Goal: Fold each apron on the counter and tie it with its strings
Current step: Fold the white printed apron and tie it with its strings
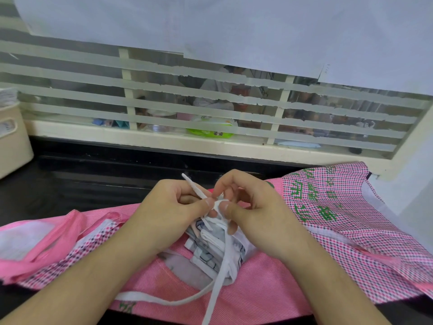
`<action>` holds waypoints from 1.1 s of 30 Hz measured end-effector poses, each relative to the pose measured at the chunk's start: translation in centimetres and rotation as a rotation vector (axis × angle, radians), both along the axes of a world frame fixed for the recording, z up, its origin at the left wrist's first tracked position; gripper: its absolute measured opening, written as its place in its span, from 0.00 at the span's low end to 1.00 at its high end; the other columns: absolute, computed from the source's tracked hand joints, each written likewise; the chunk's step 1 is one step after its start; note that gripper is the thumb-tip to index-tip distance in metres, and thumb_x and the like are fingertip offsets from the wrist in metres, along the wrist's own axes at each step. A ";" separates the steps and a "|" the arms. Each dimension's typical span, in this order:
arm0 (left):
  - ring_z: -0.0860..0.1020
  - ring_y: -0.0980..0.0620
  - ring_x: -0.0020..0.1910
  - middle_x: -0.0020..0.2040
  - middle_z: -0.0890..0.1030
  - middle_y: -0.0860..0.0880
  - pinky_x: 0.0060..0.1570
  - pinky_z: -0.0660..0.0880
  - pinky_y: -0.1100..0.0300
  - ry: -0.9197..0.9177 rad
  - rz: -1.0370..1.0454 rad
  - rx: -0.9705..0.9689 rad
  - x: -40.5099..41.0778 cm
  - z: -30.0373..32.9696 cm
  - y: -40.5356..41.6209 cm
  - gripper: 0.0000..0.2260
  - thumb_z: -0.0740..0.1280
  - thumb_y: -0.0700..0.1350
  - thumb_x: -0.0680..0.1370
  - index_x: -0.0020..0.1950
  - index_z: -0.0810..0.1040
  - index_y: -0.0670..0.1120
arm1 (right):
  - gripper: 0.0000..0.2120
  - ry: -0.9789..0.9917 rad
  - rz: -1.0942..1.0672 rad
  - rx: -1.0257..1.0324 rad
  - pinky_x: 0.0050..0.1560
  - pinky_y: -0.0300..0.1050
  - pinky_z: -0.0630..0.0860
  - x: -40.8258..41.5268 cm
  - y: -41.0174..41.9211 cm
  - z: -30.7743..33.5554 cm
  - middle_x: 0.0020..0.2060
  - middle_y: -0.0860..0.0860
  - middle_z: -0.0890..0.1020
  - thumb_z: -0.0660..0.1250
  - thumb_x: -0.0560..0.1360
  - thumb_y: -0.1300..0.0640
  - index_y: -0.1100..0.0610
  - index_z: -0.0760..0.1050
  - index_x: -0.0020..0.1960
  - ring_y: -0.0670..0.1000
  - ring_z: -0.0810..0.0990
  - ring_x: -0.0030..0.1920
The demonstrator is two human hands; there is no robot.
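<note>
On the near half of the dark surface (93, 184): pink aprons (339, 219) lay spread left to right, green print at right. Upon them, centre, sat a folded white apron bundle (210, 249). Left hand (168, 207) and right hand (253, 207) each held a pinching grip on its white strings (218, 273) above the bundle. Beige box (11, 141), far left.

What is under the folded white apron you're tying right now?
The folded white apron lies on an unfolded pink apron, with pink checked fabric spreading right. The black counter beneath is hidden there.
</note>
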State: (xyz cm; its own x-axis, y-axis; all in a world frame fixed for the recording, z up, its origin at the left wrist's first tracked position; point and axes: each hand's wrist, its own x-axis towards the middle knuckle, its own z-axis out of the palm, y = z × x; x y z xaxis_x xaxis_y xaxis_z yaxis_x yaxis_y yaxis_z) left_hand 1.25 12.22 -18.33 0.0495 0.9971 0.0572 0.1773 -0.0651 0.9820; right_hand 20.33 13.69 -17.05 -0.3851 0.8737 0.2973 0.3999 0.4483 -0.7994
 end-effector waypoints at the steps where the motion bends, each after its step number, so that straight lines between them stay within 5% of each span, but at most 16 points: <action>1: 0.87 0.47 0.42 0.41 0.88 0.45 0.51 0.80 0.49 -0.011 -0.001 -0.001 0.0 0.0 0.0 0.04 0.75 0.40 0.78 0.49 0.87 0.48 | 0.12 -0.045 0.006 0.023 0.43 0.58 0.84 0.0 0.0 0.0 0.43 0.48 0.79 0.72 0.77 0.64 0.47 0.79 0.50 0.53 0.81 0.44; 11: 0.84 0.48 0.42 0.43 0.86 0.39 0.50 0.81 0.51 0.041 -0.132 0.013 -0.3 0.1 0.1 0.11 0.77 0.42 0.75 0.57 0.85 0.51 | 0.13 -0.137 -0.051 0.041 0.41 0.60 0.82 0.0 -0.1 0.0 0.37 0.47 0.79 0.75 0.75 0.64 0.45 0.80 0.47 0.54 0.81 0.40; 17: 0.79 0.59 0.32 0.38 0.87 0.50 0.36 0.76 0.68 0.181 0.041 0.102 0.7 0.0 -0.2 0.14 0.79 0.36 0.72 0.55 0.83 0.49 | 0.09 -0.222 -0.175 0.086 0.46 0.44 0.80 -0.3 -0.4 0.0 0.42 0.43 0.81 0.75 0.76 0.59 0.45 0.84 0.48 0.44 0.80 0.45; 27: 0.83 0.59 0.43 0.43 0.84 0.62 0.47 0.79 0.65 0.370 0.178 0.372 1.0 0.1 -1.2 0.13 0.80 0.41 0.73 0.50 0.83 0.58 | 0.07 -0.339 -0.230 0.023 0.45 0.39 0.70 -1.1 -0.4 0.1 0.44 0.43 0.78 0.70 0.80 0.57 0.46 0.79 0.46 0.41 0.76 0.47; 33: 0.82 0.58 0.48 0.44 0.83 0.61 0.49 0.78 0.62 0.427 0.164 0.438 0.6 -0.1 -0.7 0.15 0.78 0.38 0.75 0.50 0.82 0.58 | 0.11 -0.188 -0.174 -0.177 0.35 0.34 0.67 -1.0 -0.3 0.0 0.30 0.42 0.77 0.68 0.82 0.57 0.50 0.81 0.42 0.39 0.74 0.32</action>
